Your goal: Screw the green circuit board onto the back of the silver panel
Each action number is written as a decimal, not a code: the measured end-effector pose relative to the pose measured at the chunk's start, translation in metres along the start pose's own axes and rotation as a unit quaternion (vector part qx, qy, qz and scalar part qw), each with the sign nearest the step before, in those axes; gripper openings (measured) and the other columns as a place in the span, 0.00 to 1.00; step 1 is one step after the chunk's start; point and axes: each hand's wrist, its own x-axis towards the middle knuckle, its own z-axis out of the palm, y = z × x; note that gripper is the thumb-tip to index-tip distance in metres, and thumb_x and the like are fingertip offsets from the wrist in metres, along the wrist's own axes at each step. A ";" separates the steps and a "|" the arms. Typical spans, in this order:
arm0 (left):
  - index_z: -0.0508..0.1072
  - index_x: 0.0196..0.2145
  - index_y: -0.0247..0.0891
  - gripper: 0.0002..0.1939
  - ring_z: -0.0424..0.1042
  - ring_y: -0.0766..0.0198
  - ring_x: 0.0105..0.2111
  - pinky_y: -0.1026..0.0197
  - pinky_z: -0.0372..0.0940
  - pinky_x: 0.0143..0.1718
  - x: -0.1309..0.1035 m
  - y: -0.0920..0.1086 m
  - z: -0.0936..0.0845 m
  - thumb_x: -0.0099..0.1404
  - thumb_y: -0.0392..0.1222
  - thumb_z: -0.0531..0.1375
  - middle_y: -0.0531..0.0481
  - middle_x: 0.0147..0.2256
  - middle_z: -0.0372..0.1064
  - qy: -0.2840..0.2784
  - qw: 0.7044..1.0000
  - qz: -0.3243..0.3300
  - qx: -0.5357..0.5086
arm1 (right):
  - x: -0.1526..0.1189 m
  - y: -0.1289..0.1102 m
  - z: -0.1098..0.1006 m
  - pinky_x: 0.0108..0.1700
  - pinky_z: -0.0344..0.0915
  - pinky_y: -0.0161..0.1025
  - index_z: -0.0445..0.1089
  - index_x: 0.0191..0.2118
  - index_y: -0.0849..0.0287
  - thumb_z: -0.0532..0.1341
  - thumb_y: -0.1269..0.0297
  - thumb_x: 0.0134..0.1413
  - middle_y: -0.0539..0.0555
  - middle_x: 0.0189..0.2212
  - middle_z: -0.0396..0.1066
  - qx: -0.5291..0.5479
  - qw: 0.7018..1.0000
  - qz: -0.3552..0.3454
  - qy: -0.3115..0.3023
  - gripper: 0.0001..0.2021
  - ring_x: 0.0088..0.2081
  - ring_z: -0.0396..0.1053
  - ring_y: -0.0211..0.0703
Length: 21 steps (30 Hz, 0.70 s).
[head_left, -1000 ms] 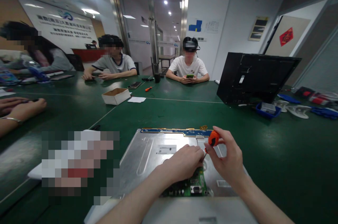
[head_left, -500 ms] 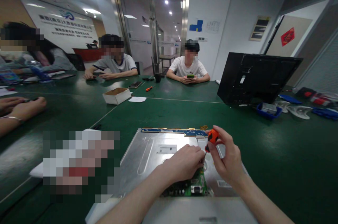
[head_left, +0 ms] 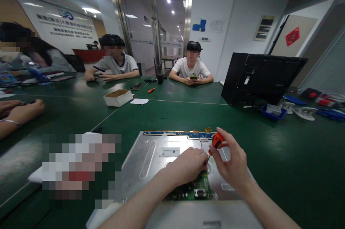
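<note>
Your right hand [head_left: 234,159] pinches the driver [head_left: 217,140] above the panel [head_left: 132,173] | your left hand [head_left: 185,166] curls over the board [head_left: 205,183], on the panel's near half; grip hidden | driver work seems underway; amount finished or remaining: can't tell.

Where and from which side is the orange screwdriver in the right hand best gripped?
Probably by its thick orange handle, from the right: it leans up that way, while the left hand crowds the thin shaft below.
</note>
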 end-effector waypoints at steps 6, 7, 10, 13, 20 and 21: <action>0.74 0.44 0.36 0.07 0.75 0.51 0.40 0.56 0.65 0.40 0.000 0.001 -0.001 0.68 0.37 0.63 0.43 0.41 0.76 -0.009 1.000 -0.010 0.000 | -0.002 0.002 0.000 0.29 0.73 0.38 0.60 0.63 0.55 0.59 0.69 0.63 0.55 0.37 0.74 -0.003 1.000 0.009 -0.001 0.24 0.29 0.72 0.41; 0.74 0.45 0.35 0.08 0.75 0.51 0.41 0.56 0.64 0.39 0.000 0.001 -0.002 0.68 0.37 0.64 0.43 0.41 0.76 -0.010 1.000 -0.010 -0.001 | -0.003 0.002 0.001 0.29 0.73 0.38 0.60 0.63 0.55 0.59 0.69 0.63 0.55 0.37 0.74 -0.005 1.000 0.010 -0.003 0.24 0.29 0.72 0.41; 0.73 0.47 0.35 0.11 0.74 0.50 0.41 0.56 0.63 0.39 0.000 0.000 -0.002 0.67 0.37 0.64 0.42 0.43 0.76 -0.011 1.000 -0.006 -0.011 | -0.005 0.004 0.001 0.29 0.73 0.38 0.59 0.63 0.55 0.59 0.68 0.63 0.55 0.38 0.74 -0.017 1.000 0.018 -0.009 0.23 0.28 0.72 0.41; 0.73 0.46 0.35 0.10 0.74 0.50 0.42 0.56 0.62 0.39 0.000 -0.001 0.000 0.68 0.36 0.64 0.43 0.42 0.76 -0.011 1.000 0.000 -0.019 | -0.007 0.005 0.002 0.28 0.73 0.39 0.58 0.63 0.56 0.59 0.66 0.64 0.57 0.40 0.75 -0.029 0.999 0.023 -0.006 0.23 0.27 0.73 0.41; 0.74 0.45 0.34 0.08 0.74 0.49 0.41 0.55 0.62 0.39 -0.001 0.001 -0.003 0.68 0.36 0.63 0.42 0.41 0.75 -0.008 1.000 -0.002 -0.020 | -0.009 0.006 0.003 0.28 0.74 0.39 0.57 0.64 0.55 0.58 0.66 0.65 0.58 0.41 0.76 -0.024 1.000 0.015 -0.007 0.24 0.27 0.74 0.42; 0.74 0.45 0.34 0.08 0.74 0.50 0.41 0.55 0.62 0.38 -0.002 0.002 -0.004 0.68 0.37 0.62 0.42 0.41 0.75 -0.009 1.000 -0.003 -0.017 | -0.009 0.006 0.002 0.28 0.74 0.39 0.57 0.64 0.55 0.58 0.66 0.65 0.58 0.41 0.76 -0.023 1.000 0.016 -0.009 0.24 0.28 0.74 0.42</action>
